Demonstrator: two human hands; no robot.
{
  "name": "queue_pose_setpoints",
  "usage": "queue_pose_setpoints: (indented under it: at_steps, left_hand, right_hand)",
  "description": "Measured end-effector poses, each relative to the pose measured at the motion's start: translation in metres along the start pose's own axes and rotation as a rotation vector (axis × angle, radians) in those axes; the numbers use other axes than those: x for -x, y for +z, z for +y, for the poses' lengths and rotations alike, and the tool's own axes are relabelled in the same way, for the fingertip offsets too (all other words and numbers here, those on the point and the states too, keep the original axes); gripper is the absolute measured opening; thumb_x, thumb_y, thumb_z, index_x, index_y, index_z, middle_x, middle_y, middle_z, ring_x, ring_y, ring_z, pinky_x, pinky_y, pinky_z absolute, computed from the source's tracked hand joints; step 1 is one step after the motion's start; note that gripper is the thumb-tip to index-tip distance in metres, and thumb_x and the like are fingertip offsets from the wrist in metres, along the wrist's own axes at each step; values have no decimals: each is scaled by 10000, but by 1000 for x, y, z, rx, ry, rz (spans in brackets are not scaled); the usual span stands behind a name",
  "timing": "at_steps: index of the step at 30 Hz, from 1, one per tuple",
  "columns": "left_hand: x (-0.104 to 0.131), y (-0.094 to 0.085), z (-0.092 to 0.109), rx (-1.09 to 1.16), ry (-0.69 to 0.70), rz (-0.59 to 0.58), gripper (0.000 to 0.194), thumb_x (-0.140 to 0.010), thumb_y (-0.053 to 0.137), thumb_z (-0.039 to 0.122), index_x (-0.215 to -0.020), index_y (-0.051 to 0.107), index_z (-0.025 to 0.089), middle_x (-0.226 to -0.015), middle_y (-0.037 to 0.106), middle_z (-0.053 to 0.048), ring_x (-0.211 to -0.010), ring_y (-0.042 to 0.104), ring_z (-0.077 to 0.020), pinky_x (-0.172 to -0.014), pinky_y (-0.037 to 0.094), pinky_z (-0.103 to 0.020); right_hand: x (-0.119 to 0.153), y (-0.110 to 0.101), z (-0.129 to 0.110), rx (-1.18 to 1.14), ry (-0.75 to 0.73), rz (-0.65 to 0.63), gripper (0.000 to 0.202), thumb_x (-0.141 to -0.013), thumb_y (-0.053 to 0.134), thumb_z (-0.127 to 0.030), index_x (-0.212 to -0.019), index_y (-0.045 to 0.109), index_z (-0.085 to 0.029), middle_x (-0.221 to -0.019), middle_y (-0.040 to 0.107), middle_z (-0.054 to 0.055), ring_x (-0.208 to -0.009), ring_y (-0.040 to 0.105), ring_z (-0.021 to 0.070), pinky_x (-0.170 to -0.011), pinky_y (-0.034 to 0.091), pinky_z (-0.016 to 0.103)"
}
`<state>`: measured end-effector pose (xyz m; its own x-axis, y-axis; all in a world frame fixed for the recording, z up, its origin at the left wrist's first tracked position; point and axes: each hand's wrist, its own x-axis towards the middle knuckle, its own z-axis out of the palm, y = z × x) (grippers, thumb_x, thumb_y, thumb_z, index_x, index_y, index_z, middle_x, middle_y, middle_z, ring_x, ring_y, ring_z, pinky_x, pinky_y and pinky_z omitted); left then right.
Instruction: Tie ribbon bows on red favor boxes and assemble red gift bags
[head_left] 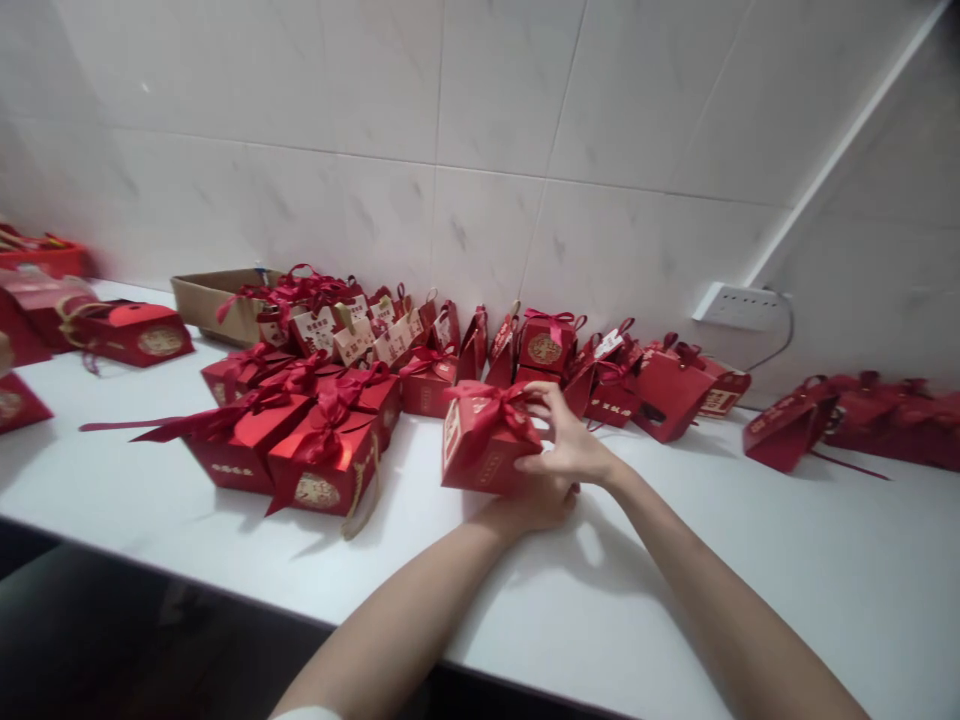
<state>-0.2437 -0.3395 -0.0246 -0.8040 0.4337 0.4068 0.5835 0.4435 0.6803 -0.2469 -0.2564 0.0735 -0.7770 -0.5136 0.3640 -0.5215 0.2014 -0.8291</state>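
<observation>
A red gift box (480, 450) with a dark red ribbon bow on top is in front of me, slightly tilted. My right hand (564, 438) grips its right side, with the thumb low on the near face and the fingers curved over the top by the bow. Below it, my left hand (536, 503) reaches under the lower right of the box, crossing beneath my right hand. The box and my right hand hide most of the left fingers. To the left stand several similar red boxes with bows, the nearest gift box (322, 465) showing a gold round emblem and a cord handle.
Behind are rows of red bags and white-fronted gift bags (356, 340), with a cardboard box (217, 305) further left. More red boxes (784, 425) stand at the right. A power strip (742, 305) sits by the tiled wall. The white table's (247, 560) front edge runs below.
</observation>
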Motion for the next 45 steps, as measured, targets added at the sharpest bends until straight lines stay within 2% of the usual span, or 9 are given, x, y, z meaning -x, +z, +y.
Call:
queue_pose_setpoints:
  at_steps: [4, 7, 11, 17, 21, 28, 33, 41, 45]
  left_hand:
    - [-13, -9, -4, 333, -40, 10, 252, -678, 631, 185, -929, 649, 171, -1040, 657, -111, -1065, 556, -314, -1002, 390, -447]
    - [-25, -21, -13, 581, -151, 73, 297, -728, 608, 329, -973, 638, 163, -1056, 668, -120, -1026, 589, -306, -942, 437, -441]
    - [-31, -33, -20, 829, -350, 154, 452, -771, 499, 511, -978, 613, 126, -943, 695, -139, -863, 654, -283, -823, 491, -439]
    - [-15, -37, -5, 1050, -483, 170, 542, -743, 534, 586, -1124, 560, 202, -1096, 663, -77, -1026, 618, -268, -859, 472, -371]
    - [-9, -42, 6, 936, -472, 170, 541, -758, 536, 596, -1159, 515, 233, -1199, 593, -84, -1106, 564, -291, -880, 452, -398]
    - [-2, -48, 15, 662, -216, -33, 502, -775, 626, 439, -1185, 439, 219, -1132, 599, -69, -1055, 563, -249, -889, 432, -348]
    - [-5, -58, 19, 620, -142, -160, 469, -760, 639, 452, -1144, 503, 220, -1150, 591, -71, -1061, 548, -254, -852, 422, -323]
    - [-9, -54, 39, 599, -336, 69, 333, -817, 537, 486, -688, 500, 181, -689, 513, 9, -661, 486, -139, -635, 388, -261]
    - [-5, -57, 45, 255, -145, 280, 134, -770, 560, 280, -693, 487, 197, -769, 496, -7, -767, 479, -166, -714, 383, -286]
  right_hand:
    - [40, -58, -13, -158, -79, 235, 695, -595, 794, -292, -1135, 357, -322, -1274, 432, 69, -1173, 507, 243, -880, 480, 337]
    - [64, -79, -3, -248, -27, 201, 669, -610, 796, -340, -1143, 392, -320, -1312, 449, 80, -1157, 534, 240, -834, 490, 317]
    - [78, -69, 40, -397, 155, 147, 880, -502, 851, -323, -1227, 352, -317, -1321, 467, 111, -1193, 517, 258, -891, 477, 383]
    - [81, -51, 74, -267, 393, 530, 640, -579, 766, -485, -1087, 467, -234, -1014, 579, 70, -923, 622, 218, -816, 499, 412]
    - [86, -50, 59, -226, 370, 585, 435, -770, 559, -583, -1015, 508, -227, -996, 579, 61, -907, 605, 207, -785, 492, 400]
    - [92, -47, 37, -138, 289, 301, 422, -765, 637, -466, -1072, 499, -210, -1140, 575, 101, -1097, 535, 244, -938, 399, 422]
    - [94, -52, 33, -175, 287, 333, 402, -783, 549, -596, -817, 507, -198, -782, 552, 21, -738, 529, 164, -698, 417, 321]
    - [91, -40, 11, -90, 396, 339, 351, -793, 575, -480, -625, 488, -185, -599, 502, -20, -556, 445, 105, -535, 341, 257]
    - [92, -40, 8, -261, 395, 331, 255, -749, 630, -400, -671, 523, -182, -636, 557, -14, -574, 495, 106, -548, 375, 252]
